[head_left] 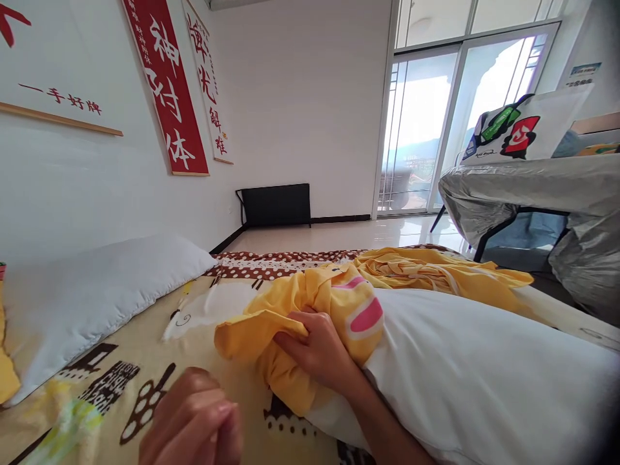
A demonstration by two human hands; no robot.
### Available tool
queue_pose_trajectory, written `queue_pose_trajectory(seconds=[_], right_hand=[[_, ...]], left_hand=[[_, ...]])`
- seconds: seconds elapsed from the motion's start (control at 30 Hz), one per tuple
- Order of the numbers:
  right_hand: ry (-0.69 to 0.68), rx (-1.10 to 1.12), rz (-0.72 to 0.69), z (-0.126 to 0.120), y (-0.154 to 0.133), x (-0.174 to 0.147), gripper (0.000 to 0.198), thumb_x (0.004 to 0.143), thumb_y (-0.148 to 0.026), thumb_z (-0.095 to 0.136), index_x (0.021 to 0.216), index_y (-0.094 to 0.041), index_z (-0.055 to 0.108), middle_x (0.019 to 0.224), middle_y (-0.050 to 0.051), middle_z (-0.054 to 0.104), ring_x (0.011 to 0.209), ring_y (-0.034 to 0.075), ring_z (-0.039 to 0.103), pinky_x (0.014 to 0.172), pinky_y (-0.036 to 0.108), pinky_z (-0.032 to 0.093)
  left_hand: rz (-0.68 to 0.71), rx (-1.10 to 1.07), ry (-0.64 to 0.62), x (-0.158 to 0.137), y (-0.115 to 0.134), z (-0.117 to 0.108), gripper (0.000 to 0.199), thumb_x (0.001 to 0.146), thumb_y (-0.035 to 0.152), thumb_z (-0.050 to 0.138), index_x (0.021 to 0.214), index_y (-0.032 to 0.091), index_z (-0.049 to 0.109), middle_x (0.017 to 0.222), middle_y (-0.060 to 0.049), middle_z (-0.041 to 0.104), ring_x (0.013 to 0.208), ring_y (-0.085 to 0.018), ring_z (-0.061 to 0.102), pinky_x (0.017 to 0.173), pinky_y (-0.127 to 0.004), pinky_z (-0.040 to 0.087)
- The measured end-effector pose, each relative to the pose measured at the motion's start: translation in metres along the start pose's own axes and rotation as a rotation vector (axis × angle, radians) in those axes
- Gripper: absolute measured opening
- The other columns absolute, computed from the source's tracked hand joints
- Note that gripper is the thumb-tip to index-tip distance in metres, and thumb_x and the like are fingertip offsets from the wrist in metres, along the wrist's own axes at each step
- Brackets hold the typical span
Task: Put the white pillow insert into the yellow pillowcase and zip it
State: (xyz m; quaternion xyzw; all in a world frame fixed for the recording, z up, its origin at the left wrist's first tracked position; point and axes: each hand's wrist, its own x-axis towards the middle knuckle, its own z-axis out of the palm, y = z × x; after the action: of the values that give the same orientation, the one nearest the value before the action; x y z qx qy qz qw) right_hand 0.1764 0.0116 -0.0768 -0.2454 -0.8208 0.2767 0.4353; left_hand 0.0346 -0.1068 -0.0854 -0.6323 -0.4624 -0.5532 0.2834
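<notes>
A yellow pillowcase [290, 297] with a pink-and-white print lies bunched around the near-left end of a white pillow [484, 349]. My right hand [320, 349] is closed on a fold of its yellow fabric, with the open edge of the cloth sticking out to the left. Lower down and apart from the cloth, my left hand [191, 420] is curled into a fist, slightly blurred, and no cloth shows in it. The rest of the pillow stretches to the right, bare of the case.
Another white pillow [111, 278] rests against the left wall. Crumpled yellow fabric [426, 274] lies behind the pillow on the patterned bedsheet [232, 400]. A table under silver covering [523, 181] stands at right, bearing a printed bag [523, 129]. A black folded panel [276, 205] leans at the far wall.
</notes>
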Motion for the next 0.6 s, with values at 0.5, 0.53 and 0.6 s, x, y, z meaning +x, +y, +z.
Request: queue_pose_trajectory(seconds=[0.5,0.53,0.6], right_hand=[[0.03,-0.015,-0.091,0.001,0.003,-0.002,0.024,0.082,-0.035,0.063,0.065,-0.018,0.061,0.059,-0.004,0.057,0.062,0.011,0.046,0.066,0.023,0.037],[0.032,-0.025,-0.118,0.001,0.003,-0.002,0.025,0.082,-0.035,0.063,0.064,-0.018,0.061,0.057,-0.004,0.056,0.06,0.01,0.045,0.067,0.023,0.037],[0.037,-0.041,-0.172,0.001,0.003,-0.003,0.024,0.084,-0.032,0.062,0.064,-0.018,0.06,0.055,-0.005,0.053,0.057,0.009,0.043,0.07,0.025,0.036]], left_hand=[[-0.007,0.141,-0.462,0.008,-0.027,0.028,0.006,0.091,0.023,0.048,0.087,0.021,0.052,0.079,-0.001,0.057,0.073,-0.015,0.057,0.062,-0.024,0.044],[-0.026,0.111,-0.478,0.009,-0.026,0.027,0.008,0.091,0.023,0.047,0.084,0.021,0.051,0.076,0.0,0.056,0.07,-0.015,0.056,0.061,-0.023,0.043],[-0.049,0.08,-0.468,0.012,-0.026,0.024,0.008,0.09,0.022,0.048,0.083,0.021,0.05,0.074,0.0,0.056,0.068,-0.014,0.055,0.06,-0.022,0.043]])
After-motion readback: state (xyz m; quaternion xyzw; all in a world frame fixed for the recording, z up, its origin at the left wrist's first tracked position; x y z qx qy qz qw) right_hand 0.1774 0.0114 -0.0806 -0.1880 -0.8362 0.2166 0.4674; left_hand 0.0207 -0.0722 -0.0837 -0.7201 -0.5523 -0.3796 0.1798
